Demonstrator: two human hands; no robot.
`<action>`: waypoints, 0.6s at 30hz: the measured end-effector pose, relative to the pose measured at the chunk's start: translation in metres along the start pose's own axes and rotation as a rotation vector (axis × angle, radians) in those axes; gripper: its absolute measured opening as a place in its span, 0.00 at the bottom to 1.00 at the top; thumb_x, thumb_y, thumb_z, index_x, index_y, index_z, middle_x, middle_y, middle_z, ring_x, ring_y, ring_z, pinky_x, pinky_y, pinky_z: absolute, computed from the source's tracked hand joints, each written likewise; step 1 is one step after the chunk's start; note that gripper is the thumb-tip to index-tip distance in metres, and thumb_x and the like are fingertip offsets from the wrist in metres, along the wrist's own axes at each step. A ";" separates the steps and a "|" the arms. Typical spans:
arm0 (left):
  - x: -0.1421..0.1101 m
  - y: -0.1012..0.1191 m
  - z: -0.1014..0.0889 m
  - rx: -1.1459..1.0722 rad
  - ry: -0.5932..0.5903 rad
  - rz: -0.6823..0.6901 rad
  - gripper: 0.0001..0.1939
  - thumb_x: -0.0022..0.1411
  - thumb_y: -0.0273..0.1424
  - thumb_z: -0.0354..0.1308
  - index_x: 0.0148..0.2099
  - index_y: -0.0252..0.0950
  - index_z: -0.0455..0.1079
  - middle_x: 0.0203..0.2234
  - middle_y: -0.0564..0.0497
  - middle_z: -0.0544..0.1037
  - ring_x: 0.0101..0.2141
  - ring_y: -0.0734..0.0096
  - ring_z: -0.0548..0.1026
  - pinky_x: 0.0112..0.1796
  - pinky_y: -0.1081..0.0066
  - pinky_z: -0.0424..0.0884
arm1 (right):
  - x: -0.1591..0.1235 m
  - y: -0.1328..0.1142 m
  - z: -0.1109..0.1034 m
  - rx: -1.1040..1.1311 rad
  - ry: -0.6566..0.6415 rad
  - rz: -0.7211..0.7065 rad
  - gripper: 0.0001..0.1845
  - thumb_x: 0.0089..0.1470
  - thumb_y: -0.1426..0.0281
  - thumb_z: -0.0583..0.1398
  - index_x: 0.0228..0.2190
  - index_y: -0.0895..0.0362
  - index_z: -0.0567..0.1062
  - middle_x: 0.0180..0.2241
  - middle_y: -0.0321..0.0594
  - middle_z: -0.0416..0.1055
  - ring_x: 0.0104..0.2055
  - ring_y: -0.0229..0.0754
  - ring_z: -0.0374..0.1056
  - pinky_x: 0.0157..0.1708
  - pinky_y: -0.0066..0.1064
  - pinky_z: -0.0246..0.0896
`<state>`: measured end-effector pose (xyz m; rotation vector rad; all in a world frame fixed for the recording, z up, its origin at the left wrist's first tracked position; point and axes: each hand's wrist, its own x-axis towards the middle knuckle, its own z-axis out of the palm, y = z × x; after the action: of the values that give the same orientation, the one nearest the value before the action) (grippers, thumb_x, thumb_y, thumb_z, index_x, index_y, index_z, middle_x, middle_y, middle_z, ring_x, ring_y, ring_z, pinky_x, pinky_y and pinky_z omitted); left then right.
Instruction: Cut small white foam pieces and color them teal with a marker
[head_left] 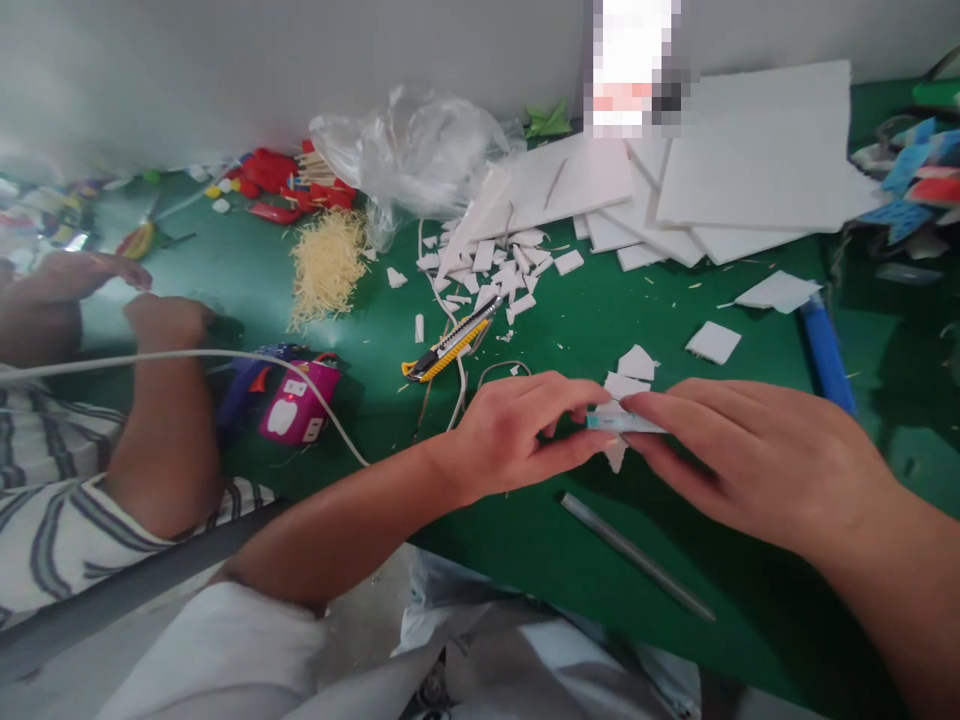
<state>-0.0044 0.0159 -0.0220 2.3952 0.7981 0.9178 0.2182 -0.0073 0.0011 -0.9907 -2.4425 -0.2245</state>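
Observation:
Between my two hands is a small flat piece, whitish with a pale blue-green end (602, 421); its exact kind is unclear. My left hand (517, 425) pinches its left end with thumb and fingertips. At the other end, the closed fingers of my right hand (757, 450) grip it and hide part of it. White board scraps (636, 362) lie just behind and below the piece. A grey metal rod (637, 555) rests on the green table (525, 535) in front of my hands. Left of them lies a yellow box cutter (454, 342) with its blade out.
Large white boards (757, 150) are stacked at the back beside a clear plastic bag (427, 150). Broken white bits (517, 265) and thin yellowish sticks (328, 262) lie nearby. A cable crosses by a magenta power socket (300, 400). Another person's hand (82, 275) is at far left.

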 end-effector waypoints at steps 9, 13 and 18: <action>0.001 0.003 0.003 -0.034 -0.057 -0.032 0.11 0.70 0.33 0.54 0.38 0.32 0.71 0.24 0.54 0.77 0.23 0.79 0.72 0.27 0.79 0.67 | 0.001 -0.003 0.008 -0.065 -0.063 -0.035 0.19 0.66 0.68 0.51 0.27 0.56 0.75 0.22 0.37 0.72 0.21 0.37 0.65 0.23 0.32 0.55; 0.001 0.006 0.005 -0.084 -0.070 -0.034 0.13 0.72 0.32 0.52 0.38 0.31 0.73 0.25 0.52 0.79 0.25 0.80 0.73 0.28 0.81 0.67 | -0.001 -0.003 0.008 -0.061 -0.063 -0.060 0.20 0.67 0.68 0.50 0.27 0.55 0.75 0.21 0.35 0.70 0.21 0.35 0.64 0.23 0.32 0.53; 0.001 0.007 0.004 -0.268 -0.083 -0.202 0.11 0.70 0.32 0.55 0.38 0.33 0.77 0.22 0.55 0.77 0.22 0.82 0.70 0.25 0.83 0.66 | -0.002 -0.007 0.008 -0.074 -0.057 -0.009 0.19 0.66 0.66 0.52 0.27 0.56 0.75 0.18 0.32 0.66 0.19 0.34 0.60 0.20 0.32 0.47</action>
<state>0.0015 0.0105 -0.0198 2.0656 0.8120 0.7849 0.2121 -0.0109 -0.0068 -1.0315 -2.5069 -0.2949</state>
